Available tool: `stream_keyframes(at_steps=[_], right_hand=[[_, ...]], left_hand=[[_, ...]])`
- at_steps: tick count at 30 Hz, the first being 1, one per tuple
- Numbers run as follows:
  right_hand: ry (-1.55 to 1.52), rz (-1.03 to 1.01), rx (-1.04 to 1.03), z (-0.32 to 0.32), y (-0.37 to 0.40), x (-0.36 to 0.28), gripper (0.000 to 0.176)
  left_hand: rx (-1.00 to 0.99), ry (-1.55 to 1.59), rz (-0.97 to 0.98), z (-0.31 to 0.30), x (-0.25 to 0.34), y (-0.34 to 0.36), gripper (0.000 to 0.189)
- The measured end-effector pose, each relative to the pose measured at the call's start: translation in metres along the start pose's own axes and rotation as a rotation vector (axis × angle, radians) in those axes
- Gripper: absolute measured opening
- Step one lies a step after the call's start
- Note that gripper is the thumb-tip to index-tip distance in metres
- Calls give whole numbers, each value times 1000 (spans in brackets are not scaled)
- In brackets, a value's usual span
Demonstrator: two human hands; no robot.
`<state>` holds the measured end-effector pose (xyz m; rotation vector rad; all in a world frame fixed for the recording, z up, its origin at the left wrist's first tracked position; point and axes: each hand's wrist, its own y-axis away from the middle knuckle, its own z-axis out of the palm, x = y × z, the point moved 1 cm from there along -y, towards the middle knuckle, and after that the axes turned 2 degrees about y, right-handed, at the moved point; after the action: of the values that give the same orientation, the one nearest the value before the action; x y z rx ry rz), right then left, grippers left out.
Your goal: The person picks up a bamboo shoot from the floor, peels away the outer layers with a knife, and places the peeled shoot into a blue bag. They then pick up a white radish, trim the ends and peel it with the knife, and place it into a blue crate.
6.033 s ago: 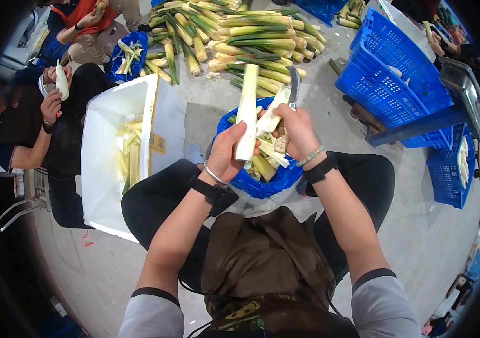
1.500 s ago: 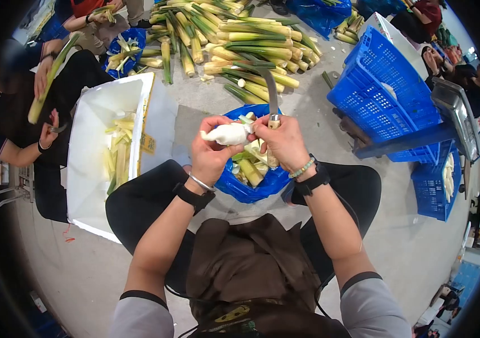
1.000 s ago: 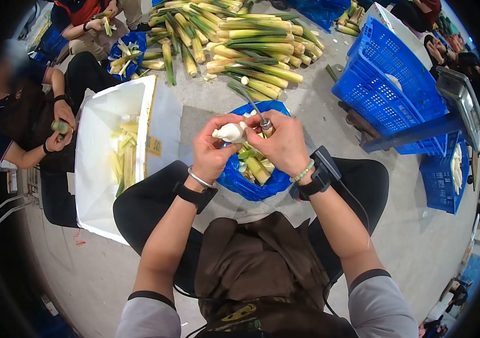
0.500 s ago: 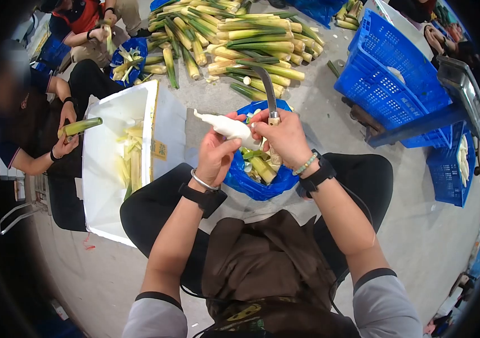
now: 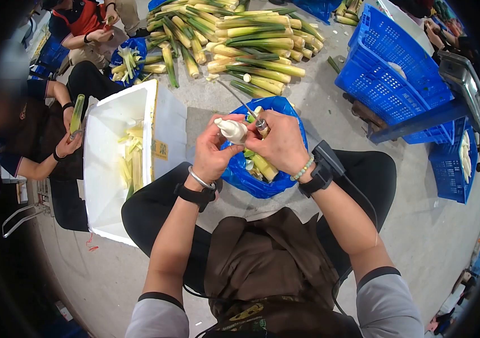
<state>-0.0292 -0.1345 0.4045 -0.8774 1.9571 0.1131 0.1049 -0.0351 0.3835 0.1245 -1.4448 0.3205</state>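
Grey concrete floor (image 5: 420, 236) spreads across my head view, and at the top I see a large heap of green-and-yellow stalks (image 5: 257, 42) lying on it. Near the middle, between the wearer's bent knees, sits an open blue bag (image 5: 251, 183) with trimmings (image 5: 262, 166) in it. I find the peeled white shoot (image 5: 232, 129) held above the bag's left edge, its tapered end pointing up and to the left. My wearer's left hand (image 5: 211, 152) is closed around it, thumb on the near side and fingers on the far side. Right beside that, the right hand (image 5: 282, 143) is wrapped on the handle of a knife (image 5: 262, 127), with its thumb and fingertips up against the shoot's other end; I cannot tell how firmly they press there. From that fist the narrow blade slants up and left towards the heap. Left of the knees I make out a white foam box (image 5: 96, 186) holding pale yellow pieces (image 5: 133, 160), and past it a seated co-worker (image 5: 28, 127) with a green stalk (image 5: 76, 115) in both hands. Farther up, another person in a red vest (image 5: 85, 17) sits with both hands raised. Over on the right I see blue crates (image 5: 358, 79), and below them a smaller blue basket (image 5: 447, 180) with long white pieces (image 5: 464, 155) inside.
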Motion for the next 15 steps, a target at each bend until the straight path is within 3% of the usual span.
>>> stream_keyframes(at_steps=[2,6,9,10,11,13,15], right_hand=[[31,105,-1,3,1,4,18],[-387,414,-71,-6,-7,16,16],[-328,295,-13,-6,-9,23,16],[-296,398,-161,-13,-6,17,21],[-364,393,-153,-11,-5,13,23],[-500,388,-138,-4,-3,7,27],[-441,306,-118,-1,-1,9,32]], left_hand=[[-39,19,5,-1,-4,1,54],[47,417,-124,-6,-11,2,55],[117,873,-247,-9,-3,-1,52],[152,978,-275,-10,-4,0,51],[187,1083,-305,-11,-5,0,50],[165,927,-258,-16,-12,2,48],[113,767,-180,-15,-12,3,51]])
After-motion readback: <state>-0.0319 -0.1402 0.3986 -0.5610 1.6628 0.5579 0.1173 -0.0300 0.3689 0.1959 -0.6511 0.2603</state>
